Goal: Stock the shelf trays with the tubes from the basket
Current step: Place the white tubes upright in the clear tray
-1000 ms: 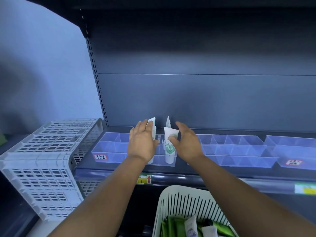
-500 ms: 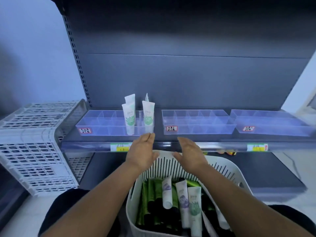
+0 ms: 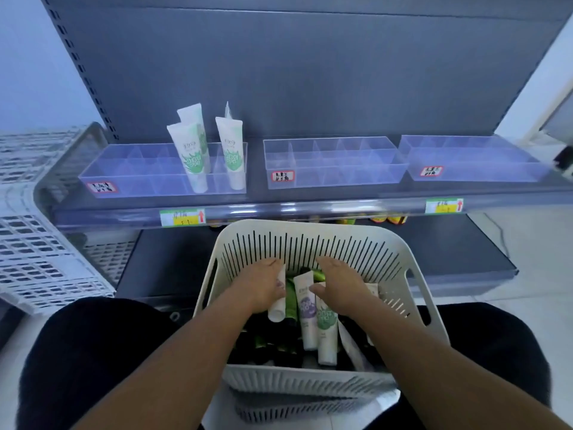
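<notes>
Tubes (image 3: 310, 308) in the white basket (image 3: 310, 240); four upright in left tray (image 3: 130, 178).

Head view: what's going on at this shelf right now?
A person is stocking clear plastic shelf trays from a white slotted plastic basket in front of them. Both hands are down in the basket among the tubes: the left hand lies on a white tube, the right hand beside a white tube with a purple label. Whether either grips is unclear. White tubes with green labels stand upright in the leftmost tray; the other two trays look empty.
</notes>
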`<state>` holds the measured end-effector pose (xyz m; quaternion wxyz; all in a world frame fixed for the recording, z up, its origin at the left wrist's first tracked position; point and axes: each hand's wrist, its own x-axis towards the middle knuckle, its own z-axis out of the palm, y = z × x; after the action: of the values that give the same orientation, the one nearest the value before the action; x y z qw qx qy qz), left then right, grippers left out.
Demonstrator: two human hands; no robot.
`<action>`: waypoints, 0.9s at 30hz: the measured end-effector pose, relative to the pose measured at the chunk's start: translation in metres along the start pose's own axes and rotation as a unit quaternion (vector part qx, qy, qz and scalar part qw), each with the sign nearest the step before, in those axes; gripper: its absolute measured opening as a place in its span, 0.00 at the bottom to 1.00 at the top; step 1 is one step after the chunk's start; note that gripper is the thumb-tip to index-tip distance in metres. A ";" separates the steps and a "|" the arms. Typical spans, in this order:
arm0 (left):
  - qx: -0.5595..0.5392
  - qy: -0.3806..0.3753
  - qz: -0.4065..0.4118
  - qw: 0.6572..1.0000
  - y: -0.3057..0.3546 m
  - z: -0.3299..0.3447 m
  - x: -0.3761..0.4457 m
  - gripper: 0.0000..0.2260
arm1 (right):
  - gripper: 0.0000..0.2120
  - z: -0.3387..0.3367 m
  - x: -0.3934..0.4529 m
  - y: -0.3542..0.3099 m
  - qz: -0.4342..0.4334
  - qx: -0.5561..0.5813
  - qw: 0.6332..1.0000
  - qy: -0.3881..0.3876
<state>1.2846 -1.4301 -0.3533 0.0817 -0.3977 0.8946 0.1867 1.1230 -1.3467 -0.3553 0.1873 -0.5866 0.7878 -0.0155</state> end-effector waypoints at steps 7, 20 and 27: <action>-0.031 -0.070 0.011 0.997 -0.013 0.012 0.026 0.35 | 0.35 0.024 0.026 -0.005 -0.046 -0.027 0.997 -0.058; 0.027 -0.189 -0.025 0.981 -0.025 0.027 0.040 0.59 | 0.39 0.031 0.049 -0.005 -0.047 -0.084 0.991 -0.088; -0.020 -0.046 0.001 0.999 -0.019 0.017 0.030 0.33 | 0.28 0.023 0.037 -0.012 -0.007 -0.071 0.996 -0.056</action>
<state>1.2783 -1.4557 -0.3832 0.1151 -0.3896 0.8862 0.2226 1.1319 -1.3806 -0.3842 0.1883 -0.6037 0.7713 0.0721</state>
